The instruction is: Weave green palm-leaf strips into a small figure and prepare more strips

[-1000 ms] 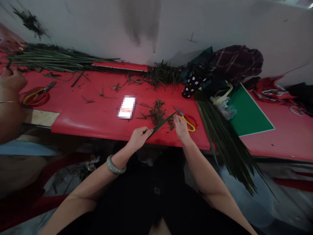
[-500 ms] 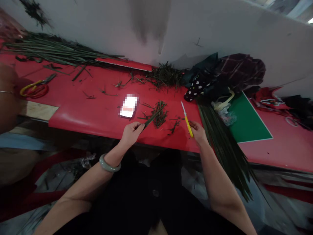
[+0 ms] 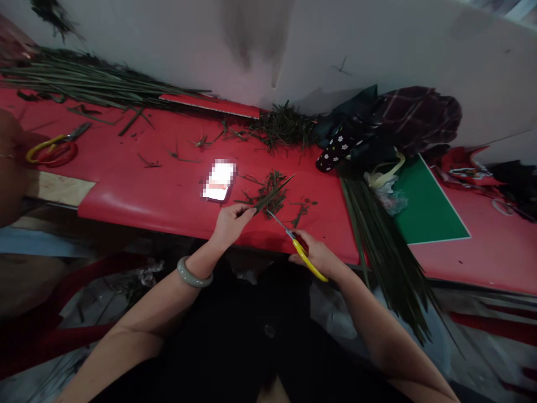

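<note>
Near the table's front edge, my left hand is closed in a pinch on a narrow green leaf, whose tip points up and to the right. My right hand is wrapped around yellow-handled scissors. The scissor blades point up and left, their tips close to the leaf just beyond my left fingertips; whether they touch it I cannot tell. Below the leaf lies a small heap of cut leaf scraps on the red tabletop. A lit phone lies left of the scraps.
Long leaves hang over the front edge at right, beside a green board. Long stalks and a clippings pile lie along the wall. Another person's arm is at far left, near red-and-yellow scissors.
My right hand has moved left with the scissors, turning their blades toward the leaf. My left hand has shifted slightly right, still holding the leaf.
</note>
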Demonstrator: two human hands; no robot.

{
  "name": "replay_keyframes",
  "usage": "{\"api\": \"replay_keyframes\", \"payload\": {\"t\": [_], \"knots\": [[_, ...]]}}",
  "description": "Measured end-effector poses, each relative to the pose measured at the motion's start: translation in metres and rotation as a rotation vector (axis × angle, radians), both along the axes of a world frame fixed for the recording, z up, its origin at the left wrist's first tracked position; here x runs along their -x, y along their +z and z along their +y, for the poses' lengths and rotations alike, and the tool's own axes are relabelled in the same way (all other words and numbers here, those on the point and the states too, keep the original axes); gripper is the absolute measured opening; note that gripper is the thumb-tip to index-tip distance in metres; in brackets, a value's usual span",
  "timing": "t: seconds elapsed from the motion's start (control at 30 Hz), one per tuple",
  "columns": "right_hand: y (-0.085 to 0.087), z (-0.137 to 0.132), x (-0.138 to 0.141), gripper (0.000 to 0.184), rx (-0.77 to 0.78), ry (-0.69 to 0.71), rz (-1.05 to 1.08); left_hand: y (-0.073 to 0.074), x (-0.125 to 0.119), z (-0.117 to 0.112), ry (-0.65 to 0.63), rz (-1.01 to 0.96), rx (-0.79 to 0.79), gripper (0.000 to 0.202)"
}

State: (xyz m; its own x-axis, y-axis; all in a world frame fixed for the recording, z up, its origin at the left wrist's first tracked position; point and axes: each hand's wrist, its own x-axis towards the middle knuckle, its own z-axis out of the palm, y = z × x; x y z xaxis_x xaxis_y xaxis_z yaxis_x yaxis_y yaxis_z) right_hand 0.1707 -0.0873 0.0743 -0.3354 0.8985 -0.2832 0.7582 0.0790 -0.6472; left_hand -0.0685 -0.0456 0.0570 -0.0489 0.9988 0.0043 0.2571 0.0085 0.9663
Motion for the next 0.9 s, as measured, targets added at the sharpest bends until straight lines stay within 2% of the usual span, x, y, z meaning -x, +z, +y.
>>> {"api": "replay_keyframes", "payload": {"t": [0.1, 0.27, 0.57, 0.77, 0.9], "knots": [[0.0, 0.001, 0.008, 0.061, 0.008, 0.033, 0.035, 0.0, -0.006, 0.001, -0.056, 0.026, -0.009, 0.03], [-0.011, 0.001, 0.016, 0.053, -0.024, -0.03, 0.07, -0.004, -0.019, 0.004, -0.162, 0.05, -0.006, 0.03], [-0.02, -0.012, 0.004, 0.038, -0.045, -0.15, 0.189, -0.012, -0.036, 0.013, -0.28, 0.093, 0.027, 0.034], [-0.025, -0.016, 0.004, 0.027, -0.016, -0.207, 0.234, -0.022, -0.042, 0.016, -0.32, 0.149, 0.083, 0.036], [-0.03, -0.013, 0.003, 0.028, -0.04, -0.209, 0.152, -0.028, -0.041, 0.019, -0.331, 0.168, 0.101, 0.039]]}}
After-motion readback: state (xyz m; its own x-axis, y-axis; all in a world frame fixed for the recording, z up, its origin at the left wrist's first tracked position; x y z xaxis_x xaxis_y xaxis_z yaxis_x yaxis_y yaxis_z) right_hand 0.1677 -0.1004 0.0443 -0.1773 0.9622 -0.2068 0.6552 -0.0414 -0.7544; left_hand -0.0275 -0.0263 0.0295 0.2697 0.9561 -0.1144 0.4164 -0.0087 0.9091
